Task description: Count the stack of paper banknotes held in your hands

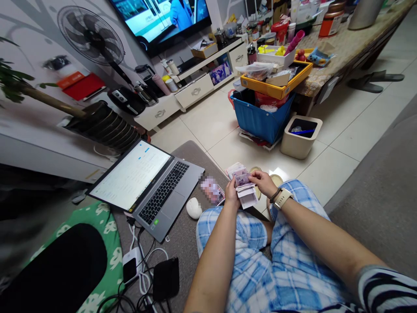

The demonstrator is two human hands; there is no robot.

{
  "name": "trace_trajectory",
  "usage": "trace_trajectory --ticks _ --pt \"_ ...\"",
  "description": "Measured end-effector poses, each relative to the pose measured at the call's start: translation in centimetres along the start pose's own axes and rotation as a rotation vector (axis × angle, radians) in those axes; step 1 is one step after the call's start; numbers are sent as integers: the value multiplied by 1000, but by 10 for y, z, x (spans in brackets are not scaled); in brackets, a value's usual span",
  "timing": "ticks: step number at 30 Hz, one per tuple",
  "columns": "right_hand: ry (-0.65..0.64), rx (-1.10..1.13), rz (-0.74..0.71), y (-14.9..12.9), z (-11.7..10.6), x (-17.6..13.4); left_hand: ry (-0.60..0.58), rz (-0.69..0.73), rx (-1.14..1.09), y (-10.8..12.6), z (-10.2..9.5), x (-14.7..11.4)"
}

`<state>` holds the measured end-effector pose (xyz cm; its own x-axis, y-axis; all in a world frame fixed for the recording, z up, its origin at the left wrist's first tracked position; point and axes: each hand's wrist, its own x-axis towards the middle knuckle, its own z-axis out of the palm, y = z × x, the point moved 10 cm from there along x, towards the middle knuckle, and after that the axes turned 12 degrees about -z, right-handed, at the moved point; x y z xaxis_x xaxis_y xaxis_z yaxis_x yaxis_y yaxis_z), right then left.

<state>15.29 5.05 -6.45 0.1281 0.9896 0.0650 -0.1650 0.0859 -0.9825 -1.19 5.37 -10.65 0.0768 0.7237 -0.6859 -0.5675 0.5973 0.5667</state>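
A folded wad of purple-pink banknotes [243, 179] is held above my lap, between my knees. My left hand [231, 193] is closed around the wad's left side. With thumb and fingers pinched, my right hand [263, 183] grips the upper right edge of a note; a watch [282, 198] and a dark bracelet are on that wrist. Some notes fan out at the top, and others hang down below the fingers. To the left of my left hand, a phone [213, 191] with a blurred screen lies on the grey seat, beside a white mouse [194, 208].
An open laptop [163, 198] rests on the grey seat [187, 243] at left, with cables and a power strip [132, 265] below it. Ahead on the floor stand a blue basket [260, 115] and a beige bin [301, 137]. A cluttered table [352, 48] is at the upper right.
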Motion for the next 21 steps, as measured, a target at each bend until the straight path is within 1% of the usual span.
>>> trace_trajectory --ticks 7,11,16,18,21 --pt "-24 -5 14 4 1 1 -2 -2 16 0 -2 1" --pt "-43 11 32 6 4 1 19 -25 19 -3 -6 3" --pt "-52 14 45 6 7 -1 10 -8 0 -1 -3 0" --pt "-39 -5 45 7 5 -2 27 7 -4 1 -3 -3" --pt "23 -98 11 7 -5 0 45 14 -1 2 -2 -6"
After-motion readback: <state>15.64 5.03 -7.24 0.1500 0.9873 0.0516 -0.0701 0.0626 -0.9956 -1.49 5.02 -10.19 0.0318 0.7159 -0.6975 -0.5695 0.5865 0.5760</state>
